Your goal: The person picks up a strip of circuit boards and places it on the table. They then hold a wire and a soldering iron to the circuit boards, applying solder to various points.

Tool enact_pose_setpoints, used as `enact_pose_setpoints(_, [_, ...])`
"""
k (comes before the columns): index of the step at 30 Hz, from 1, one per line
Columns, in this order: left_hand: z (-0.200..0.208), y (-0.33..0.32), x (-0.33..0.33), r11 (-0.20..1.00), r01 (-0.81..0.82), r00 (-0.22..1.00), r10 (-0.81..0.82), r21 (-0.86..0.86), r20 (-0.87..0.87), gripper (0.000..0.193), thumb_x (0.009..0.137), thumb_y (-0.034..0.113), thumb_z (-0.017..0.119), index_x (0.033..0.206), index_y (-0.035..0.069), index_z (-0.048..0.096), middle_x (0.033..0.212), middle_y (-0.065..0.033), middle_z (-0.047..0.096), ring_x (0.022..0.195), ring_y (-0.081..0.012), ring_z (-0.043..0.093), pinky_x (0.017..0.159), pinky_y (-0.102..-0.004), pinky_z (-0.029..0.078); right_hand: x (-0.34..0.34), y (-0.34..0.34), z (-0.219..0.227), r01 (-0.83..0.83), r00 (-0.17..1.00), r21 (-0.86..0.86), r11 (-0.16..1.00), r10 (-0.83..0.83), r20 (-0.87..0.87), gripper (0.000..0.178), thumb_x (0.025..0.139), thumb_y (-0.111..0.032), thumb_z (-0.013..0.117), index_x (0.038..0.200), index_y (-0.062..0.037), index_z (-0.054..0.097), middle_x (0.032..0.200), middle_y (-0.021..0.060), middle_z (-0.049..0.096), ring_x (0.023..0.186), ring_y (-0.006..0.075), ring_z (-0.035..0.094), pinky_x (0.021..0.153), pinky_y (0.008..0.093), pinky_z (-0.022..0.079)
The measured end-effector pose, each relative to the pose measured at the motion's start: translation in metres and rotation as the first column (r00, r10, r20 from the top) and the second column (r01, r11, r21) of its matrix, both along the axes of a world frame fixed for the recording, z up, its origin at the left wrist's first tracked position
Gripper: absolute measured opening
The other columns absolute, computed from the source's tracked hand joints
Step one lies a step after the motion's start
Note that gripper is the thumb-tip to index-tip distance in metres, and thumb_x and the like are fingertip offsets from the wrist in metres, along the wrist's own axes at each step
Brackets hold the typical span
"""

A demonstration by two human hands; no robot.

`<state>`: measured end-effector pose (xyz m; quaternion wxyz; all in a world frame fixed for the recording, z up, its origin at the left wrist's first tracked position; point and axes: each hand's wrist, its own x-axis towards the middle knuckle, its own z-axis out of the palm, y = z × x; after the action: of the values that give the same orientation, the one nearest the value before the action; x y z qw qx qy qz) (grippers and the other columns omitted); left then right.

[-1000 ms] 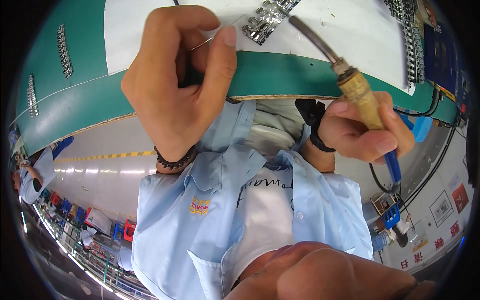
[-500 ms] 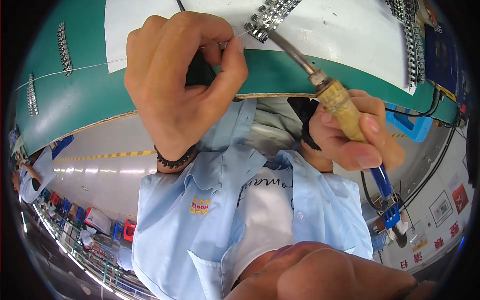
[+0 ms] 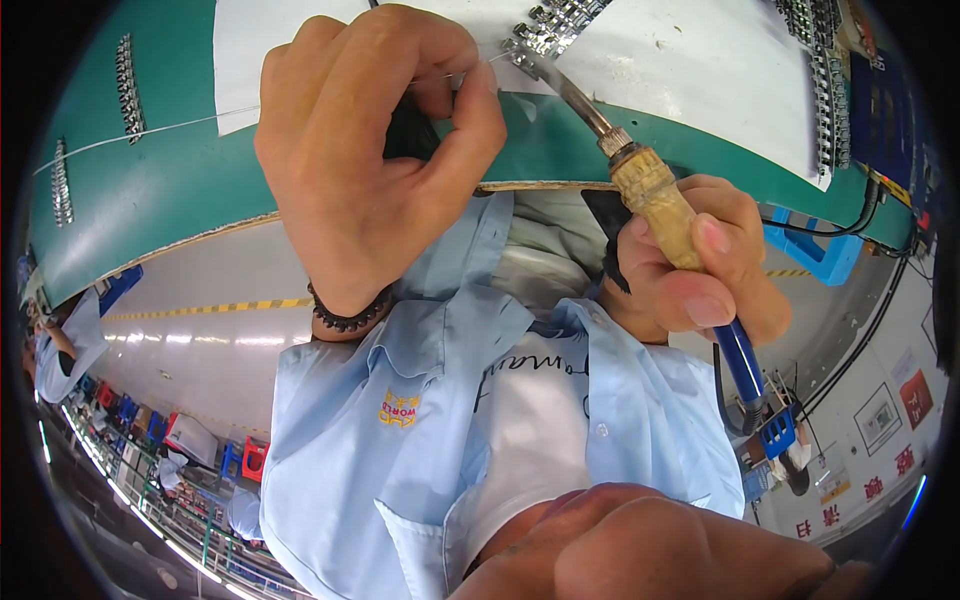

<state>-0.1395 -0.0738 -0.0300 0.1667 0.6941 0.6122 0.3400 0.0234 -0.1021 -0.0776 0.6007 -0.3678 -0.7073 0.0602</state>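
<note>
My left hand [image 3: 375,150] pinches a thin solder wire [image 3: 190,125] between thumb and forefinger. The wire's short end reaches a strip of small metal parts [image 3: 558,28] at the top of the view, while its long tail runs off to the left. In my right hand [image 3: 715,265] is a soldering iron [image 3: 655,195] with a tan grip and a blue handle end. Its metal tip meets the near end of the strip, close to the wire's end. A faint wisp of smoke shows beside the tip.
White paper [image 3: 690,90] covers part of the green table [image 3: 190,190]. Two short metal strips [image 3: 128,90] lie at the left, and longer ones [image 3: 828,100] at the right. A black cable [image 3: 845,225] and a blue stool [image 3: 815,255] are at the right. Another person [image 3: 75,340] sits far left.
The soldering iron has moved left and slightly up, its tip now at the strip's near end. My left hand has shifted slightly right and up with the wire.
</note>
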Motion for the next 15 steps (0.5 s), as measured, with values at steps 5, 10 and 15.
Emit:
enact_pose_setpoints(5, [0.002, 0.006, -0.007, 0.993, 0.092, 0.995, -0.088, 0.075, -0.048, 0.013, 0.071, -0.001, 0.072, 0.077, 0.005, 0.062, 0.071, 0.0012, 0.057, 0.059, -0.0074, 0.045, 0.054, -0.0222, 0.035, 0.006, 0.001, 0.007, -0.004, 0.994, -0.018, 1.000, 0.006, 0.108, 0.037, 0.099, -0.039, 0.042, 0.102, -0.0018, 0.043, 0.052, 0.0072, 0.050, 0.041, 0.0170, 0.048, 0.035, 0.0275, 0.041])
enact_pose_setpoints(10, [0.005, 0.010, -0.008, 0.997, 0.062, 0.998, -0.061, 0.042, -0.034, 0.012, 0.071, -0.001, 0.072, 0.077, 0.005, 0.063, 0.069, 0.0015, 0.056, 0.060, -0.0084, 0.044, 0.055, -0.0223, 0.035, 0.005, 0.004, 0.008, -0.005, 0.986, -0.022, 1.000, 0.009, 0.164, 0.037, 0.099, -0.039, 0.042, 0.102, -0.0025, 0.044, 0.052, 0.0063, 0.049, 0.042, 0.0173, 0.048, 0.036, 0.0272, 0.042])
enact_pose_setpoints(15, [0.007, 0.019, -0.006, 0.996, 0.081, 0.994, -0.077, 0.047, -0.074, 0.012, 0.072, 0.000, 0.073, 0.078, 0.005, 0.064, 0.068, 0.0018, 0.056, 0.060, -0.0079, 0.043, 0.055, -0.0217, 0.034, 0.003, 0.011, 0.010, 0.009, 0.991, -0.016, 1.000, -0.006, 0.133, 0.037, 0.099, -0.040, 0.042, 0.103, -0.0033, 0.045, 0.052, 0.0057, 0.049, 0.042, 0.0176, 0.048, 0.037, 0.0269, 0.041])
